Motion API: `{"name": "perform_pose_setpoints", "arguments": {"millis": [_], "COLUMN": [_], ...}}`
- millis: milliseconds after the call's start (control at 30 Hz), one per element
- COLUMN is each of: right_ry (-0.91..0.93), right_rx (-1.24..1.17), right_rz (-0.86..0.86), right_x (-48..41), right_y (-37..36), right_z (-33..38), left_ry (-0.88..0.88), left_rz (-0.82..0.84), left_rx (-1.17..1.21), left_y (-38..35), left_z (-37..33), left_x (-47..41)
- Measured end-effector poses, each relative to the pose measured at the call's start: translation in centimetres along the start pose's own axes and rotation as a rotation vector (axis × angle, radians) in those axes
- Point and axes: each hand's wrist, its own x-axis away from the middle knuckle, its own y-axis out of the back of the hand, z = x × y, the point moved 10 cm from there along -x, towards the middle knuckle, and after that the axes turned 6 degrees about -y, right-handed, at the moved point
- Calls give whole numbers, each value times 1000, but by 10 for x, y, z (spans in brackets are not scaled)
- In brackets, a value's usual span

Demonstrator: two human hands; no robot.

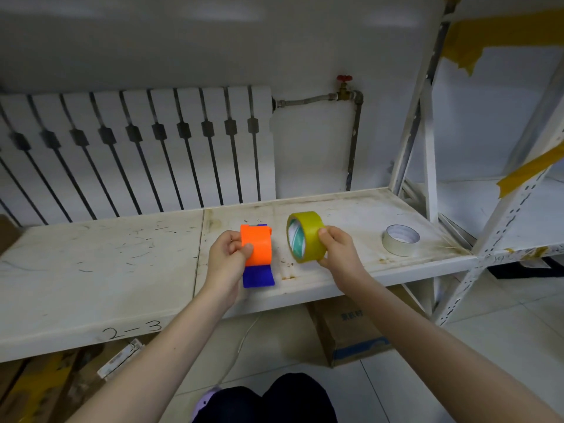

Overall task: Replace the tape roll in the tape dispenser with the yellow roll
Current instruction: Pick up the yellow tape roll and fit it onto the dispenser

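The tape dispenser (258, 248) has an orange body and a blue handle end, and sits just above the white shelf (100, 264). My left hand (227, 259) grips its orange body from the left side. My right hand (335, 250) holds the yellow tape roll (305, 236) upright on its edge, right of the dispenser and apart from it. The roll's white and green core faces left. A whitish tape roll (400, 239) lies flat on the shelf further right. Whether the dispenser holds a roll is hidden.
A white radiator (137, 148) and a pipe with a red valve (345, 87) stand behind the shelf. A shelf upright (427, 141) rises at right. A cardboard box (351, 334) sits on the tiled floor below. My dark-trousered knees (268, 401) are at the bottom.
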Motion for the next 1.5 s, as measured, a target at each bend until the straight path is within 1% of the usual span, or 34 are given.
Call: {"name": "perform_pose_setpoints", "arguments": {"millis": [67, 133, 333, 533, 700, 900, 1033, 1267, 1500], "right_ry": [-43, -40, 60, 89, 125, 181, 226, 260, 206], "right_rx": [-51, -78, -45, -29, 54, 180, 227, 227, 178], "right_rz": [10, 19, 79, 111, 159, 130, 145, 155, 140], "right_x": [12, 21, 37, 44, 50, 50, 55, 57, 55], "right_y": [-13, -24, -59, -73, -83, -87, -91, -96, -92], "right_z": [1, 4, 20, 24, 24, 21, 21, 16, 10], "left_ry": [-64, -122, -259, -307, -346, -326, -276, -199, -138], "left_rz": [18, 35, 5, -13, 26, 29, 29, 15, 25], "left_rx": [8, 4, -62, -107, -120, -87, -50, 1, 14], "left_y": [2, 3, 11, 20, 17, 18, 20, 25, 26], "left_z": [-9, -17, -33, -38, -39, -34, -26, -16, -3], "left_x": [6, 12, 24, 27, 30, 27, 24, 20, 13]}}
